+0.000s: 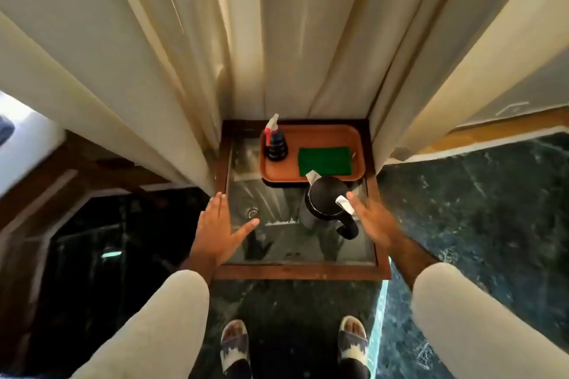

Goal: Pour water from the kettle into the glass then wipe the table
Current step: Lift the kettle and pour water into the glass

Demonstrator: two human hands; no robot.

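A black kettle [326, 203] with a curved handle stands on the right side of a small glass-topped table [295, 255] with a wooden frame. A clear glass [252, 212] stands on the table's left side, hard to make out against the reflections. My left hand [220, 229] hovers flat and open over the table's left edge, its thumb close to the glass. My right hand [374, 221] is spread open just right of the kettle, near its lid lever and handle, holding nothing. A folded green cloth [324, 160] lies in an orange tray [311, 177] at the back.
A dark spray bottle [275, 144] with a red and white trigger stands in the tray's left corner. Cream curtains [292, 40] hang behind and on both sides of the table. Dark green marble floor [477, 209] surrounds it. My sandalled feet [292, 344] stand just before the table.
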